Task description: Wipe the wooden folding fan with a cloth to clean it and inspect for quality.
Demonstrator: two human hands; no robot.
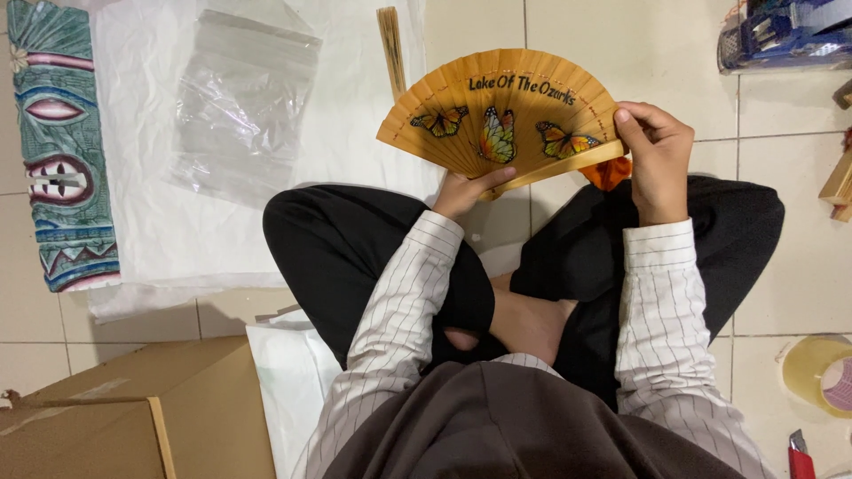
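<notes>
An orange wooden folding fan [501, 111], spread open and painted with three butterflies, is held up in front of me over my crossed legs. My left hand [463, 191] grips it at the pivot from below. My right hand [655, 151] pinches the fan's right outer rib, with an orange tassel [609, 174] hanging just beside it. A second, folded fan [391, 49] lies on the white paper behind the open one.
White paper sheet [177, 231] and a clear zip bag [238, 98] lie on the tiled floor at left, beside a painted carved mask [58, 142]. A cardboard box [133, 417] sits at lower left. A tape roll [821, 372] and a red cutter [800, 457] rest at lower right.
</notes>
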